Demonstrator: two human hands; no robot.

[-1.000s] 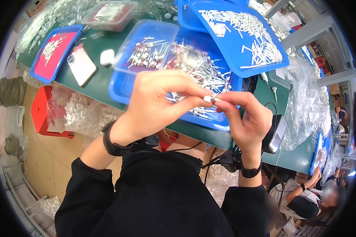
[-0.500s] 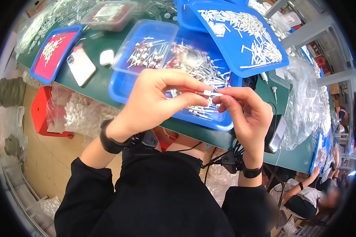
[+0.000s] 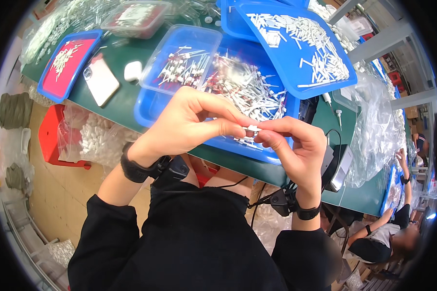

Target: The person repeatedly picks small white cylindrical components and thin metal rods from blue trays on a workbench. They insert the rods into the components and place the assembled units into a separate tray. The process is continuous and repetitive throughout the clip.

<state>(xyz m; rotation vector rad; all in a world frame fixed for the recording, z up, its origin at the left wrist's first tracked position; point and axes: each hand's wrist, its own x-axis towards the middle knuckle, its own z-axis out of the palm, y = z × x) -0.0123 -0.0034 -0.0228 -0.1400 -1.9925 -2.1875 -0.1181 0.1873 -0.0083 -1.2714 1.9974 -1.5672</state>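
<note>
My left hand (image 3: pixel 192 119) and my right hand (image 3: pixel 296 145) meet over the near side of a blue bin (image 3: pixel 145 109). Between their fingertips, both pinch a small white plastic stick-like part (image 3: pixel 252 129); the fingers cover most of it, so its exact kind is hidden. Beneath the hands, the bin holds a heap of thin white sticks (image 3: pixel 257 97). A clear plastic box (image 3: pixel 155 51) with more white-headed sticks rests on the bin's far left. At the right, a tilted blue tray (image 3: pixel 281 60) bears many short white pieces (image 3: pixel 320 63) and overlaps the bin.
Left on the green table (image 3: pixel 124 102) lie a phone (image 3: pixel 102 83), a small white case (image 3: pixel 132 71) and a red-bottomed blue tray (image 3: pixel 48 86). A red stool (image 3: pixel 53 138) stands below. Rightward are a grey device (image 3: pixel 343 169), clear plastic bags (image 3: pixel 369 145) and another person (image 3: pixel 381 242).
Both hands have shifted slightly left and down, their fingertips closer together around the white part, which shows less. At the far right, the other person's arm is now raised.
</note>
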